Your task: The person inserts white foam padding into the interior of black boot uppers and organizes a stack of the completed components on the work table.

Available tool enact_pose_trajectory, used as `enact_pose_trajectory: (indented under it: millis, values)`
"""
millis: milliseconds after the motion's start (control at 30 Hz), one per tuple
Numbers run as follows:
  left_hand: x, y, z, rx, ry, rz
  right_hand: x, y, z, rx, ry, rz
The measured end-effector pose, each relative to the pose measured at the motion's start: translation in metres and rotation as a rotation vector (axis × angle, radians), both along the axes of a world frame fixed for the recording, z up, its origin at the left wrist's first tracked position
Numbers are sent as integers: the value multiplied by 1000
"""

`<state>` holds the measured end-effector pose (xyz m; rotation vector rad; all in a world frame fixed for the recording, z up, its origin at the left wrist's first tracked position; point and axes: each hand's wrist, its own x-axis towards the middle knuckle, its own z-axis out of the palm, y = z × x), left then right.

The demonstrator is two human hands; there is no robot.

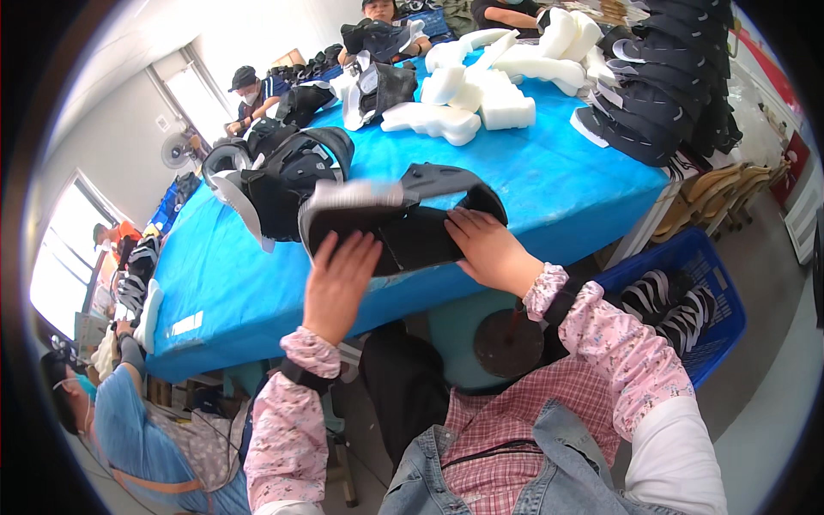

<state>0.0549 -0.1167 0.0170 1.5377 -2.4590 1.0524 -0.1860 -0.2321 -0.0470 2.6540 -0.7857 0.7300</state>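
Note:
A black shoe upper (414, 239) is held up in front of me at the table's near edge, turned sideways with its dark side facing me. A pale grey-white part (354, 199) along its left end is blurred. My left hand (339, 279) grips the lower left of it, fingers laid over the dark surface. At its right end, my right hand (493, 251) holds the edge, fingers reaching over the black material near the opening; the thumb is hard to make out. Just behind it, other black shoe uppers (296, 167) with white parts lie on the blue-covered table (566, 184).
White foam shoe forms (506, 99) are heaped across the table. A tall stack of black uppers (644, 103) rises at the right. Below it stands a blue crate (721, 330) holding black-and-white striped pieces. Co-workers sit around the table, one close at my left (129, 421).

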Motion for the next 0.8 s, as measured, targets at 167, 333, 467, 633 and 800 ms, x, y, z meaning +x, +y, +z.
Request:
enact_pose_trajectory:
  millis: [167, 333, 467, 633, 800]
  values:
    - [-31, 12, 56, -452, 518, 11, -2, 2, 19, 134, -314, 140]
    - [-70, 11, -6, 327, 1464, -164, 19, 17, 56, 592, -704, 207]
    - [-81, -39, -24, 315, 1489, -351, 22, 5, 37, 1217, -973, 694]
    - [-60, -78, -4, 224, 1105, -314, -19, -14, 22, 659, -429, 266]
    - [-85, -70, -5, -43, 1017, -281, -18, 0, -10, 507, -232, 63]
